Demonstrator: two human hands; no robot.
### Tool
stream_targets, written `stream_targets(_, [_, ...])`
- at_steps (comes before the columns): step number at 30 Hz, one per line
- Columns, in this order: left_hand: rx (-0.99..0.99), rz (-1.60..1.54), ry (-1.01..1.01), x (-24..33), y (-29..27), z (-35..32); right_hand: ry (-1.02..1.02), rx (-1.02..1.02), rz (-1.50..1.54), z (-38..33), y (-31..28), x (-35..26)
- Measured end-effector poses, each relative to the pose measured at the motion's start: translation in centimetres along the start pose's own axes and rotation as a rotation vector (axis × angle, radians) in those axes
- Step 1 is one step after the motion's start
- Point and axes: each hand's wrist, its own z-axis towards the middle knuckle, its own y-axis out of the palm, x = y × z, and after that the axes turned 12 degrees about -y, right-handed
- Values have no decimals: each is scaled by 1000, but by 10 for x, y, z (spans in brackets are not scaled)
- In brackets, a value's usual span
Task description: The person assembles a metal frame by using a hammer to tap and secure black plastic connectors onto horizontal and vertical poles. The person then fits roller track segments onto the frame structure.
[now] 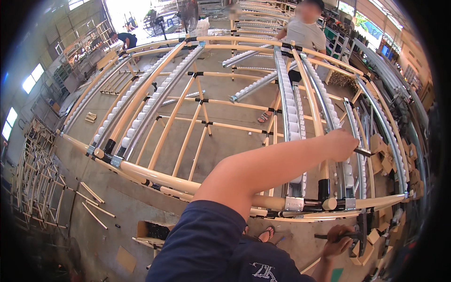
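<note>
My left arm reaches across the frame to the right, over the roller rack made of cream pipes (174,181). My left hand (342,144) is closed in a fist above a roller track (348,174); a short dark bar-like piece (363,152) sticks out of it, its kind not clear. Lower down, outside the rack's near edge, my right hand (339,240) is wrapped round the handle of a dark hammer (362,232), its head upright to the right. Near both hands, a metal bracket (350,203) and a black pipe joint (324,189) sit on the near rail.
A person in a light shirt (305,33) stands at the rack's far side; another person (127,40) bends at the far left. Loose pipes (96,207) and an open cardboard box (152,230) lie on the floor at left. Cardboard boxes (380,155) are piled at right.
</note>
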Motion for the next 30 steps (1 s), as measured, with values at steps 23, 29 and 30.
stream_targets(23, [123,144,-87,1,15,12,-30,-298,-305,6,-119,11])
stream_targets(29, [27,-200,-288,15,16,11,599,-212,-592,-51,-249,43])
stream_targets(30, [10,-189,-390,29,8,7,624,-183,-704,-30,-255,33])
